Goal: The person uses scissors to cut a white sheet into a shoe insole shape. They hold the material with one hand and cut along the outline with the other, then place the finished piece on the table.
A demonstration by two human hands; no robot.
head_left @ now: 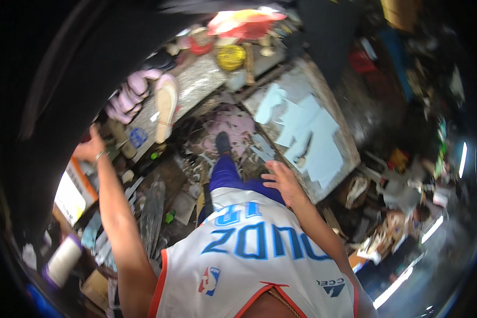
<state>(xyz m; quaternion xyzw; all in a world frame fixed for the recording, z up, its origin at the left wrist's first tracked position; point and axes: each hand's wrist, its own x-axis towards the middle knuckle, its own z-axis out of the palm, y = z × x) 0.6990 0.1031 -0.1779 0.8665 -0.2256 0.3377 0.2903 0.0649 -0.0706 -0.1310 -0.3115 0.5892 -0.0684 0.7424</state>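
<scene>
Right of centre, thin pale-blue sheets (319, 137), likely light, bendy and best pinched at an edge, lie on a desk (308, 79) near the empty, loosely spread right hand (282, 183), while the left hand (91, 147), grip unclear, is by an orange-and-white box (74, 193) at left.

Pale blue sheets (312, 132) lie flat on the grey-topped table (302, 71), thin and matt, several of them overlapping, their outlines stepped and irregular. A smaller curved piece (271, 103) rests toward the table's far left part; the larger ones spread across its middle and down to its near end. Well apart to the table's left sits a white box (70, 199) with an orange edge, tilted, its upper part blurred.
</scene>
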